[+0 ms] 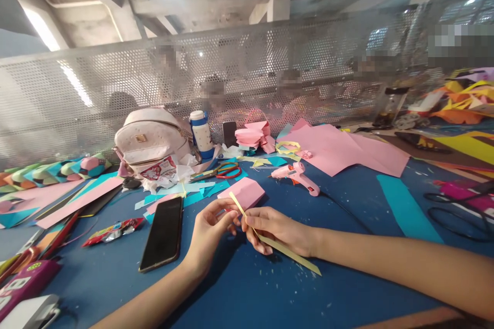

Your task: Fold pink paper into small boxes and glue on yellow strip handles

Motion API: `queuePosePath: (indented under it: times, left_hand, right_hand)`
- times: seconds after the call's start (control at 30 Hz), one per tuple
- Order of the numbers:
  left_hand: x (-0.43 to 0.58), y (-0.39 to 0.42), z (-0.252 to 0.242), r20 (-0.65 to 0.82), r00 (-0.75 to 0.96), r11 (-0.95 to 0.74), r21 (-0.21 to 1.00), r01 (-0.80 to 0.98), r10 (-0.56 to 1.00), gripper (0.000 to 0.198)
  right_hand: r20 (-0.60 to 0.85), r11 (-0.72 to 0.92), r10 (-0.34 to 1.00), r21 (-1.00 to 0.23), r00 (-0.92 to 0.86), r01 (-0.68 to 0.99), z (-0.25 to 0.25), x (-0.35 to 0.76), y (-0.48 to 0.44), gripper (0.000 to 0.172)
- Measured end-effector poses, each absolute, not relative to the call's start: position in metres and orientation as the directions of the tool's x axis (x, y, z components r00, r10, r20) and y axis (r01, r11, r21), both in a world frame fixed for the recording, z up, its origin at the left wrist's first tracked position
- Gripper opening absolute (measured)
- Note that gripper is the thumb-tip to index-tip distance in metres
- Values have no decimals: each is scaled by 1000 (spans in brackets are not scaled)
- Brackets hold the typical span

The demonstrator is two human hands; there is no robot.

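A narrow yellow paper strip [287, 252] slants between my two hands, its short end pointing up and its long end trailing toward the lower right. My right hand [278, 229] is closed around the strip's middle, thumb on top. The fingers of my left hand [212, 226] are pinched together at the strip's upper part, and their exact contact is partly hidden. Just behind the fingers, a folded pink paper piece [247, 191] lies on the blue table [247, 298]. A black phone [162, 234] rests left of my left hand.
A pink glue gun [297, 177] with a black cable lies behind my right hand. Scissors [222, 170], blue paper scraps, a white backpack [150, 136] and a bottle [201, 133] stand or lie farther back. Large pink sheets [339, 146] spread at the right. A perforated metal screen [231, 61] rises behind.
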State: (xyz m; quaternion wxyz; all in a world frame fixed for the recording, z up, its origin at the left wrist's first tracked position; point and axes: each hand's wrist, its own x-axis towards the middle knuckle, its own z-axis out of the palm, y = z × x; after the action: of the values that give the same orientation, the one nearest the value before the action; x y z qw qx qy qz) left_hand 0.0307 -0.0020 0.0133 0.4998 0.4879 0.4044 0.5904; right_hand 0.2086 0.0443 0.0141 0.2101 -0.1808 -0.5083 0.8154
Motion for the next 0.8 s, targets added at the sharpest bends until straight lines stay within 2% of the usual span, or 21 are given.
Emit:
queuePosePath:
  times: [0.13, 0.3, 0.47, 0.8]
  left_hand:
    - [30, -4, 14, 180, -87, -192, 967, -165, 980, 21]
    - [30, -4, 13, 168, -86, -183, 958, -219, 982, 31]
    - [31, -6, 15, 182, -122, -205, 956, -211, 976, 25]
    - [32, -6, 15, 245, -22, -243, 940, -239, 969, 18]
  right_hand:
    - [-78, -377, 555, -911, -828, -167, 12, 207, 43, 35]
    - [-92, -357, 544, -925, -834, -131, 12, 206, 43, 33]
    - [-113, -353, 554, -929, -825, -109, 14, 205, 41, 32]
    - [-108, -323, 551, -942, -828, -92, 15, 205, 41, 33]
